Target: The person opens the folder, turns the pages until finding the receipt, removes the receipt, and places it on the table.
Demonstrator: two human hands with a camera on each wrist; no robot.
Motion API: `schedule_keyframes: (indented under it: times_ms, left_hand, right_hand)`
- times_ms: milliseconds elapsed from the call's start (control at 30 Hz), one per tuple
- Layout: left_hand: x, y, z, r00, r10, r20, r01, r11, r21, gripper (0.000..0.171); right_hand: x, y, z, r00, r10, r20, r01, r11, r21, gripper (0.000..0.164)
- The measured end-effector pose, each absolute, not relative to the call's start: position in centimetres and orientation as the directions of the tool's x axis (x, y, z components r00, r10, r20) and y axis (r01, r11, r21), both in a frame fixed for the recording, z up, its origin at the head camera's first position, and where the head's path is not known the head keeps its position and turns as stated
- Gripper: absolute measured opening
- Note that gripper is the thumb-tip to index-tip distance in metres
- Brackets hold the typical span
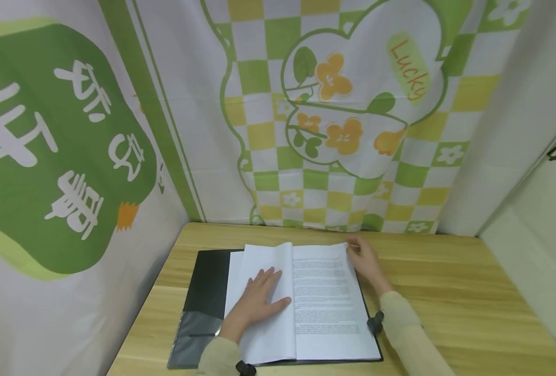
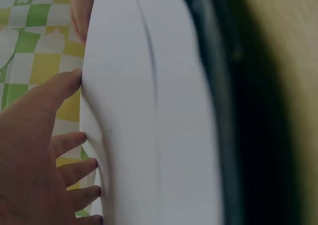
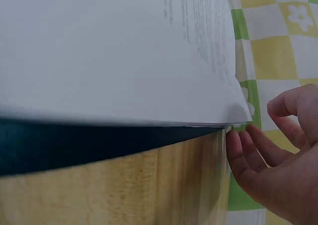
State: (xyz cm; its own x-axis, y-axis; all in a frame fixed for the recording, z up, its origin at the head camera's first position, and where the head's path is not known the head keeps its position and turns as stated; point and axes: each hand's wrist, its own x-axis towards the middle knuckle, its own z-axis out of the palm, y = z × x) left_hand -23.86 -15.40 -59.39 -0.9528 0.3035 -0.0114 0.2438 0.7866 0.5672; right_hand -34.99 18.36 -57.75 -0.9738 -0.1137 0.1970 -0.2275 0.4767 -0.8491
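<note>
A black folder (image 1: pixel 207 282) lies spread on the wooden table, with white sheets across it. My left hand (image 1: pixel 257 300) rests with spread fingers on the turned-over left sheets (image 1: pixel 268 342); in the left wrist view its fingertips (image 2: pixel 92 163) press where the paper bends. On the right side is a printed page (image 1: pixel 324 292) with lines of small text. At that page's far right corner is my right hand (image 1: pixel 363 259). The right wrist view shows its fingers (image 3: pixel 253 155) bent close by the paper corner, with no sheet pinched between thumb and finger.
A clear grey pocket (image 1: pixel 193 337) is on the folder's left cover, with a dark slim item in it. Wooden tabletop (image 1: pixel 470 303) extends to the right. A green-and-yellow checked cloth (image 1: pixel 306 180) hangs behind the table's back edge, and pale cloth walls stand at both sides.
</note>
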Motion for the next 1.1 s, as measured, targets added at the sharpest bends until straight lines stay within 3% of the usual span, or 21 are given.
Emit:
schedule_keyframes:
  times_ms: [433,600,867,1100]
  left_hand:
    - [-22.8,-14.3,-58.0,-0.967,0.253,-0.017,0.204,0.817,0.540,0.091]
    - [-23.3,-13.1,-57.6,-0.966,0.257,0.039,0.242,0.836,0.492,0.092]
    - [-22.9,-11.3,-58.0,-0.947,0.312,0.075,0.317,0.873,0.370,0.078]
    - [-22.5,-11.6,-58.4,-0.957,0.272,0.099,0.288,0.860,0.420,0.071]
  right_hand:
    - [-34.9,18.8,-56.7,-0.977,-0.136,0.163,-0.209,0.480,-0.852,0.033]
    - [-35.2,19.0,-57.3,-0.970,-0.141,0.200,-0.244,0.470,-0.848,0.033]
    - [-34.8,18.6,-59.5,-0.967,-0.146,0.206,-0.252,0.478,-0.842,0.033]
    - [-35.2,18.4,-58.9,-0.965,-0.137,0.225,-0.264,0.486,-0.833,0.037]
